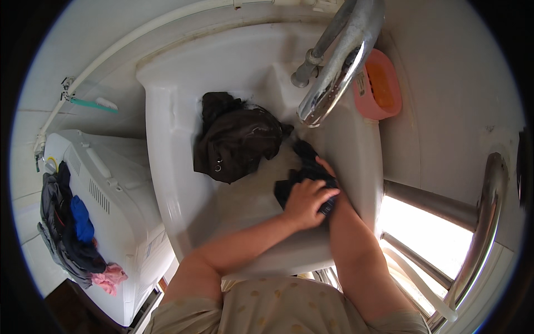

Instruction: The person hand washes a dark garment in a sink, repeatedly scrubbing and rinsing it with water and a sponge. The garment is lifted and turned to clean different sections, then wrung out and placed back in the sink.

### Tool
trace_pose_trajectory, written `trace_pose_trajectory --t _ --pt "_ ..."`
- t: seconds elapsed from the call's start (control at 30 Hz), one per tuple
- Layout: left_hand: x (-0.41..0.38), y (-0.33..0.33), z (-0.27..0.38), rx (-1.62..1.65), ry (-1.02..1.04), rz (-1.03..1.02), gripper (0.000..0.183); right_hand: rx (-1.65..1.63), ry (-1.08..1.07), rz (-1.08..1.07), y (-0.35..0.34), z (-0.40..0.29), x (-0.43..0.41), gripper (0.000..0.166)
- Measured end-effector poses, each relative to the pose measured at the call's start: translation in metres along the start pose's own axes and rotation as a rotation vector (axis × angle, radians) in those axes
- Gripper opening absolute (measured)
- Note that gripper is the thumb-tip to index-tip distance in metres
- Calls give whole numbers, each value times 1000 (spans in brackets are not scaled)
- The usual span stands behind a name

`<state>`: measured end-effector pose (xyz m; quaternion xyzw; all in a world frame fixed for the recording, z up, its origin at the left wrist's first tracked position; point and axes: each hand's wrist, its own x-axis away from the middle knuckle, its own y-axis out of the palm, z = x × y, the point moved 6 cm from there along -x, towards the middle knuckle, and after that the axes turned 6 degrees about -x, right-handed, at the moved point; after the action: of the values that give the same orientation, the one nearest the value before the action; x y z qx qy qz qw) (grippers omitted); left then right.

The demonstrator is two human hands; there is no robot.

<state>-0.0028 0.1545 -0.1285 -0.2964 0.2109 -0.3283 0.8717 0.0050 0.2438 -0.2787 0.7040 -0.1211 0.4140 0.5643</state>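
Observation:
A white ceramic sink point(158, 125) lies before me with cloudy water in it. Toward its right side, my left hand point(308, 202) grips a wet black cloth point(306, 154) from above. My right hand point(329, 169) is mostly hidden beneath or behind the same cloth; only part of its fingers and wrist shows, and the cloth lies between both hands. A dark brown garment point(242, 142) with small metal rings rests crumpled in the water at the sink's left and back, apart from my hands.
A chrome faucet point(333, 87) overhangs the sink. A pink soap dish point(396, 100) holds orange soap at the right rim. At left, clothes point(83, 221) lie on a white washing machine point(125, 200); a green brush point(94, 103) hangs by a pipe. Metal rails point(429, 204) stand right.

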Motion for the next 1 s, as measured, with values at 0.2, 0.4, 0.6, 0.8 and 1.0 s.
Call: trace_pose_trajectory --t 0.2,0.4,0.6,0.8,1.0 --pt "-39 -4 -59 119 -338 166 25 -38 -86 -62 17 14 -8 45" --pt "-2 -62 -141 -131 -640 -160 33 737 -436 310 53 -10 24 48" --pt "55 -28 -136 -465 -634 -593 94 1609 -561 589 -1 -30 12 69" --pt "69 51 -136 -580 -277 -780 94 1296 -627 636 -48 -42 -8 68" --pt "15 21 -121 -113 -319 -6 57 394 -167 350 -13 2 -11 68"
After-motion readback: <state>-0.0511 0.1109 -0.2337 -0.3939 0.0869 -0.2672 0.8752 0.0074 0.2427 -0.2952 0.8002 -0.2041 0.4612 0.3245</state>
